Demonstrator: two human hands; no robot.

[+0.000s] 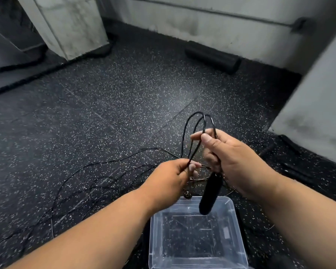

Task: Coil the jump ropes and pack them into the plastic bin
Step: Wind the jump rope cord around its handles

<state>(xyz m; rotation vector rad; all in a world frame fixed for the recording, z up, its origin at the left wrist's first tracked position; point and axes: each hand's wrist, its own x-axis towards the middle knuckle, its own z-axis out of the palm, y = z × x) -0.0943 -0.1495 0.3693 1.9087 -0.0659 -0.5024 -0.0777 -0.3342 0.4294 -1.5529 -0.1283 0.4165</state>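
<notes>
My right hand (233, 160) grips a thin black jump rope, whose loops (199, 129) stand up above my fingers. Its black handle (209, 195) hangs down below that hand, over the far edge of the bin. My left hand (173, 177) pinches a strand of the same cord just left of the right hand. The rest of the cord (89, 175) trails loose across the speckled floor to the left. A clear plastic bin (155, 249) sits open on the floor below my hands, with nothing inside.
A black foam roller (211, 57) lies by the far wall. A thick black rope (47, 61) runs around a white pillar (66, 26) at the back left. A white block (318, 113) stands at the right. A small metal part (187, 195) lies by the bin's far rim.
</notes>
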